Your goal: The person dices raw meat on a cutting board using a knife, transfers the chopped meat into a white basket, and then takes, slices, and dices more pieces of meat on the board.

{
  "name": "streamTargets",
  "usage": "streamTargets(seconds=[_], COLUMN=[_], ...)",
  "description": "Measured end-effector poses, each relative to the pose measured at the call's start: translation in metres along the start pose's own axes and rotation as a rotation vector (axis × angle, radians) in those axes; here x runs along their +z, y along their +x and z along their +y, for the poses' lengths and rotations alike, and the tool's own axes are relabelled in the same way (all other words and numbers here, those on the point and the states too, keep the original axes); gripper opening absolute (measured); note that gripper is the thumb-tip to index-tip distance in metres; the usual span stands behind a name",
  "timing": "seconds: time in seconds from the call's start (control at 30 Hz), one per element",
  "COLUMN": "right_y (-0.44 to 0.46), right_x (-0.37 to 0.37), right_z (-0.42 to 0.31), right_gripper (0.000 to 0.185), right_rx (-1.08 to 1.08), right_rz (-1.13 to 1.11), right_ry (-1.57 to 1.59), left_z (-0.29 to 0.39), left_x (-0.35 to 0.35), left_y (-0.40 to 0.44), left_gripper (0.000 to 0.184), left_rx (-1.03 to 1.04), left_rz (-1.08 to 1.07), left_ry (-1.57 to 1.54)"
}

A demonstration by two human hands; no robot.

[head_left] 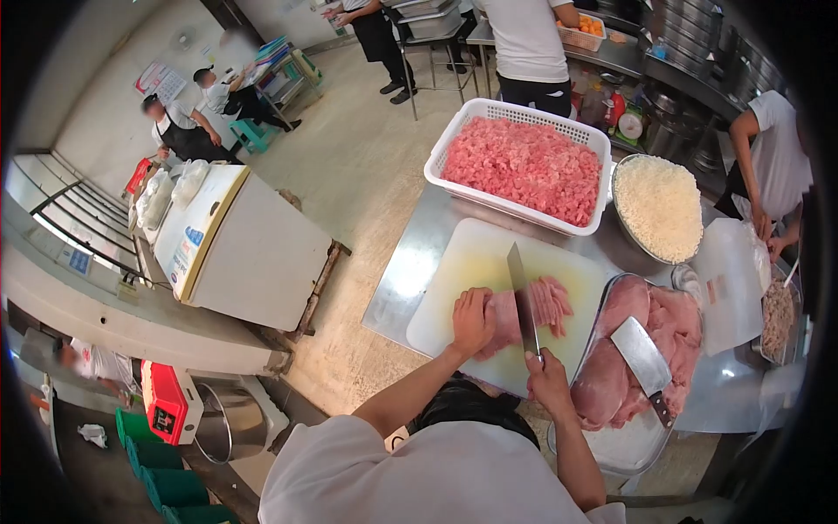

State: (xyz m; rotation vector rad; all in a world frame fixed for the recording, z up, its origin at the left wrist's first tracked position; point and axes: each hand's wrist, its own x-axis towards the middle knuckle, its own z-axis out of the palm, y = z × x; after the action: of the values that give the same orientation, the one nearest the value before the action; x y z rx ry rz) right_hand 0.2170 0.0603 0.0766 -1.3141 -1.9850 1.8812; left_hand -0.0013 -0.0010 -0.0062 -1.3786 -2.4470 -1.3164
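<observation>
My right hand (548,382) is wrapped round the handle of a long kitchen knife (520,293), whose blade lies across a slab of raw meat (501,323). My left hand (472,320) presses on the left end of that slab with bent fingers. Right of the blade, cut strips of meat (551,304) lie side by side. All of this is on a white cutting board (441,301) with a yellowish stain. Beside my right hand stands a metal tray (572,441) holding large raw meat pieces (602,380); a cleaver (642,356) rests on top of them.
Behind the board is a white basket (432,166) of diced pink meat. A bowl of white shredded food (659,208) stands right of it. Another person's hands (768,240) are at the right, near a plastic bag (729,279). A white chest freezer (253,253) stands left.
</observation>
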Motion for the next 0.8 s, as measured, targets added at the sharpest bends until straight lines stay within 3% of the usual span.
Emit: streamTargets(seconds=[0.1,0.2,0.4,0.6,0.7,0.8], right_y=[-0.009,-0.006,-0.007,-0.011,-0.015,-0.012], right_x=[0.011,0.025,0.037,0.049,0.058,0.059], right_z=[-0.010,0.001,-0.002,-0.010,-0.015,-0.004], right_gripper=[0.038,0.036,0.036,0.038,0.037,0.037], right_rx=[-0.009,-0.173,-0.101,-0.081,-0.066,-0.166], right_rz=[0.044,0.137,0.156,0.143,0.156,0.187], right_ry=[-0.043,-0.219,-0.196,-0.166,-0.153,-0.220], left_z=[-0.005,-0.011,-0.015,-0.022,-0.034,-0.038], left_x=[-0.005,0.000,-0.006,-0.032,-0.030,-0.034], left_y=[0.001,0.001,0.004,0.022,0.018,0.014], left_gripper=[0.023,0.023,0.023,0.020,0.020,0.018], left_rx=[0.002,0.015,0.008,0.140,0.076,0.080], left_rz=[-0.035,-0.028,-0.093,-0.124,-0.192,-0.185], left_ry=[-0.038,-0.039,-0.089,-0.041,-0.163,-0.135])
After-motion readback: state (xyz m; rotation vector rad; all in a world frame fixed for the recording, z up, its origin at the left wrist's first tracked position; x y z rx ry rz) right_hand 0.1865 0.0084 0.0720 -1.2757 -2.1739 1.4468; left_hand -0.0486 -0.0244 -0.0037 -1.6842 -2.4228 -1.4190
